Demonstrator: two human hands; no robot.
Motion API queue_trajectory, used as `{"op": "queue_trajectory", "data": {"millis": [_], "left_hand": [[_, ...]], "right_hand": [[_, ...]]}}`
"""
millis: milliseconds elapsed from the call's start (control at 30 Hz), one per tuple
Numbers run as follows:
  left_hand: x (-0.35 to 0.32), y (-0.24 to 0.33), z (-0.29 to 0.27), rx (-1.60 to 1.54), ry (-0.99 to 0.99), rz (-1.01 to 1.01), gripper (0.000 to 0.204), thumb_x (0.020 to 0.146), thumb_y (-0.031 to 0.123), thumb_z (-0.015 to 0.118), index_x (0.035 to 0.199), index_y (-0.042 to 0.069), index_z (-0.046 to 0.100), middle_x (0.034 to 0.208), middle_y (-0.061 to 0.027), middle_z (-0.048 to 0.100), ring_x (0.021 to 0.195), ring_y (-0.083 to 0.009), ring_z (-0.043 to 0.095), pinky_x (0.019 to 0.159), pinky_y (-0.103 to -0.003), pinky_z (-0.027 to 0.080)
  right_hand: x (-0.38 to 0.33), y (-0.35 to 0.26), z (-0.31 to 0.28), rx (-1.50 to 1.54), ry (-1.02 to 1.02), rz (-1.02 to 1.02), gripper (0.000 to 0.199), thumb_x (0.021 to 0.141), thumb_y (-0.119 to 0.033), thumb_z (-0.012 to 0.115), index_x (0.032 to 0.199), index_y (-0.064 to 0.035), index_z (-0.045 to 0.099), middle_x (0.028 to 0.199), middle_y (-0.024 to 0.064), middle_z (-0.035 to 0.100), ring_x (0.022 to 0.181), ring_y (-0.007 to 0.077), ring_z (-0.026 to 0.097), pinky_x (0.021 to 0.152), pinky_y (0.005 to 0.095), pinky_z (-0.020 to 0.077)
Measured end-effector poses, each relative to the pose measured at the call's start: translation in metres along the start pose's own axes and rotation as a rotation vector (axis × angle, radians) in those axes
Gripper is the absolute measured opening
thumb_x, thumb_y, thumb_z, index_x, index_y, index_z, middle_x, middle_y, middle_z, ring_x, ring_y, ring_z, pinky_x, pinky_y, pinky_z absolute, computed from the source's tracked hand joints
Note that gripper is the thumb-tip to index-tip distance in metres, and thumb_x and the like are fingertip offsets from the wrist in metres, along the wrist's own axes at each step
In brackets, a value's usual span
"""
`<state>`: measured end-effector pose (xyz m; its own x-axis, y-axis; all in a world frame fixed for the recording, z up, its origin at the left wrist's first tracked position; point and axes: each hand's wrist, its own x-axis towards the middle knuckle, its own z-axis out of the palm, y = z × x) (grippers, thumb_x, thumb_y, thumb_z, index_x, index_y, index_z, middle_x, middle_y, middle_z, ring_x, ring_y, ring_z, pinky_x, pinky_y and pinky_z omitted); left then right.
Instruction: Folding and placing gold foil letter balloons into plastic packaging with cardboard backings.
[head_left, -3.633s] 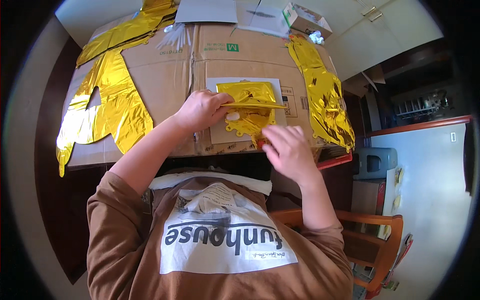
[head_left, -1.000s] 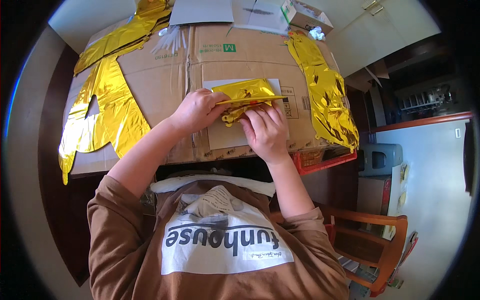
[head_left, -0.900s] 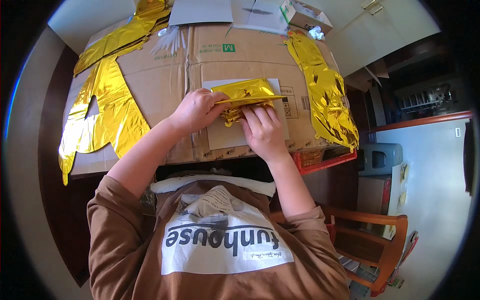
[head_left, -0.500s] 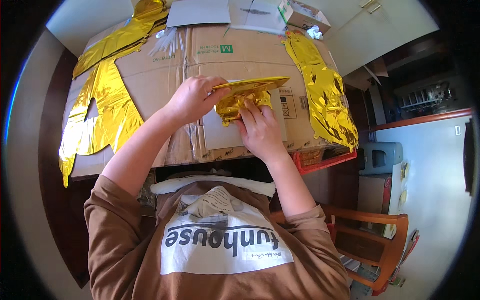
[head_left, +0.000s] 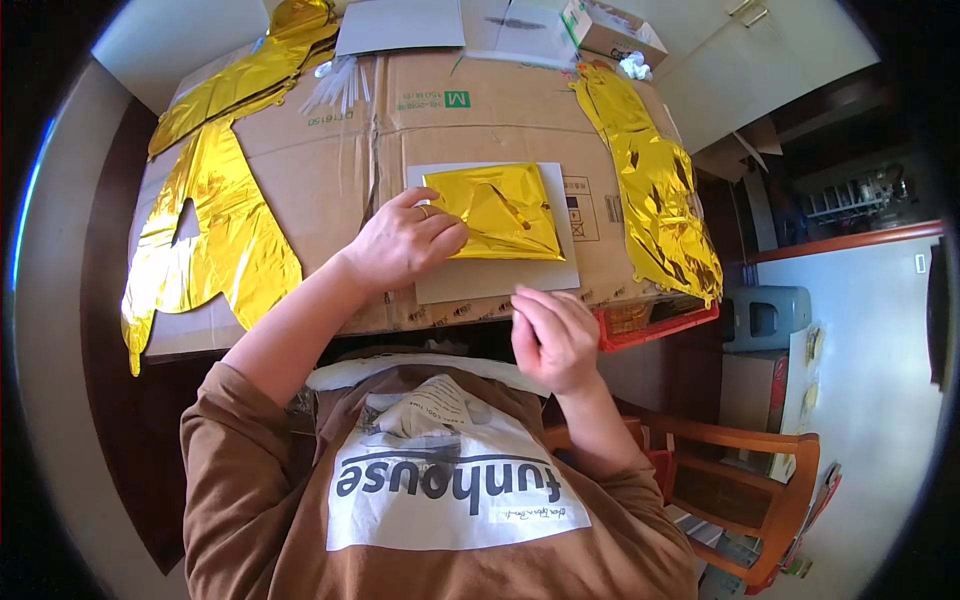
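Observation:
A gold foil balloon (head_left: 500, 210), folded to a flat rectangle, lies on a pale grey board (head_left: 500, 283) on top of the cardboard. At its left edge is my left hand (head_left: 405, 240), with bent fingers closed on the foil; the fingertips are partly hidden. My right hand (head_left: 555, 338) is off the foil, in the air by the cardboard's front edge. Its fingers are curled together, and whether anything small is inside does not show. To the left spreads a flat, A-shaped gold foil balloon (head_left: 225, 215).
Another gold foil balloon (head_left: 655, 195) lies at the right edge of the cardboard (head_left: 300, 165). More gold foil (head_left: 235, 85) and thin clear straws (head_left: 340, 88) are at the far left. A small box (head_left: 610, 35) stands far right. A red basket (head_left: 660, 325) and wooden chair (head_left: 740, 460) are nearer.
The foil balloon was tilted up between both hands and now lies flat on the board. My right hand has come off it toward me; my left stays at its left edge.

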<state>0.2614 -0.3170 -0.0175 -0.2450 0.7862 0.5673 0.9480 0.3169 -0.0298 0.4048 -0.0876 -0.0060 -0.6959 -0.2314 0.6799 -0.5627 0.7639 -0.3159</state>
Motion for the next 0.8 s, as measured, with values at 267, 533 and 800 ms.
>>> {"op": "queue_trajectory", "data": {"millis": [267,533,800], "left_hand": [[0.002,0.009,-0.004,-0.045,-0.09,0.009,0.03,0.077,0.022,0.073,0.099,0.004,0.064,0.096,-0.0085,0.069,0.09,-0.0234,0.069,0.094,-0.043,0.051],[-0.014,-0.009,-0.029,-0.435,-0.085,-0.29,0.067,0.092,0.052,0.061,0.131,-0.001,0.06,0.133,-0.0227,0.059,0.127,-0.0397,0.054,0.11,-0.053,0.039],[-0.006,0.002,0.005,-0.051,-0.396,-0.351,0.101,0.092,0.07,0.048,0.154,-0.007,0.027,0.162,-0.0258,0.025,0.153,-0.0396,0.021,0.125,-0.051,0.014]], "right_hand": [[0.079,0.085,0.007,-0.053,-0.274,0.074,0.038,0.099,-0.028,0.059,0.126,-0.0023,0.065,0.136,0.018,0.06,0.127,0.0349,0.057,0.107,0.0454,0.044],[0.062,0.106,0.038,-0.188,-0.59,0.137,0.065,0.105,-0.046,0.042,0.154,-0.0036,0.036,0.161,0.0172,0.034,0.15,0.0337,0.029,0.124,0.0541,0.0145],[0.049,0.094,0.04,-0.322,-0.587,0.158,0.072,0.105,-0.05,0.037,0.156,0.0,0.029,0.164,0.0196,0.027,0.153,0.0342,0.021,0.123,0.0577,0.0027]]}}
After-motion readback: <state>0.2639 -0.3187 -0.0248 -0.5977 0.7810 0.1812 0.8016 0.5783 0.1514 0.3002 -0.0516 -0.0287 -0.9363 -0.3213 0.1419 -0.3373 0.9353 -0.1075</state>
